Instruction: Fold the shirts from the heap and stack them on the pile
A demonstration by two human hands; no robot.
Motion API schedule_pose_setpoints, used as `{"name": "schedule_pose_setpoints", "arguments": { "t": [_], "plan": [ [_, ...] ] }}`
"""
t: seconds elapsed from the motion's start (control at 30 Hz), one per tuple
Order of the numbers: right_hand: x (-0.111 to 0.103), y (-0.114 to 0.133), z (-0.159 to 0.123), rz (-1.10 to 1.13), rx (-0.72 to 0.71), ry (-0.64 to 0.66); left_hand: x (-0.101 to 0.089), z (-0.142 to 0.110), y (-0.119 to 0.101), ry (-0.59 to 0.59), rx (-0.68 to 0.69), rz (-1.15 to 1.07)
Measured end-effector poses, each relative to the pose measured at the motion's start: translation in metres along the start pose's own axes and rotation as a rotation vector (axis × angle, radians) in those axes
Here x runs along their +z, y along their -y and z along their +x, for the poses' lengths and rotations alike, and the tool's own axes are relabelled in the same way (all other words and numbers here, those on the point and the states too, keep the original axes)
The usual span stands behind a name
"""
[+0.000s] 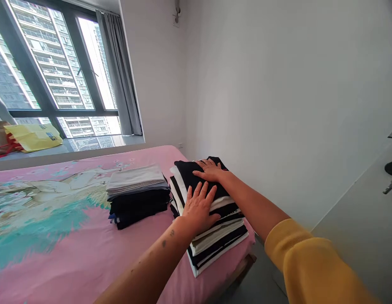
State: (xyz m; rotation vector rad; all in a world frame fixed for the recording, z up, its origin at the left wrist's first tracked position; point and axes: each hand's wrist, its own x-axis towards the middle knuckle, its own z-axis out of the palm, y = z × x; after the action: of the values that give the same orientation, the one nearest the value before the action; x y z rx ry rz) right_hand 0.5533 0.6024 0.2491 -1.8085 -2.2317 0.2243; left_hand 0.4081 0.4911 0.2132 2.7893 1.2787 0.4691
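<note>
Head view shows the left hand [198,209] and the right hand [210,170] lying flat on the taller stack of folded clothes [223,230], palms down, fingers open and loosely spread, neither gripping anything. That stack sits directly beneath both hands at the corner of the bed [78,261], the right hand on its far part, the left nearer, with the shorter stack [137,196] just beside it
</note>
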Motion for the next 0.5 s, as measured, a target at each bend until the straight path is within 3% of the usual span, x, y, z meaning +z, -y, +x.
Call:
{"name": "schedule_pose_setpoints", "arguments": {
  "t": [0.13, 0.27, 0.33, 0.4, 0.5],
  "plan": [
    [-0.037, 0.020, 0.010, -0.021, 0.038, 0.011, -0.005, 0.001, 0.000, -0.020, 0.017, -0.028],
    [-0.065, 0.045, 0.024, -0.049, -0.047, -0.112, -0.008, -0.002, -0.005, -0.124, 0.028, -0.097],
    [-0.056, 0.049, 0.026, -0.073, -0.065, -0.114, -0.008, -0.012, -0.008, -0.246, 0.033, -0.149],
    [-0.031, 0.044, 0.025, -0.109, -0.037, -0.043, -0.006, -0.031, -0.008, -0.408, 0.009, -0.207],
    [0.011, 0.027, 0.019, -0.152, 0.013, 0.034, 0.012, -0.084, 0.002, -0.568, -0.065, -0.282]
  ]
}}
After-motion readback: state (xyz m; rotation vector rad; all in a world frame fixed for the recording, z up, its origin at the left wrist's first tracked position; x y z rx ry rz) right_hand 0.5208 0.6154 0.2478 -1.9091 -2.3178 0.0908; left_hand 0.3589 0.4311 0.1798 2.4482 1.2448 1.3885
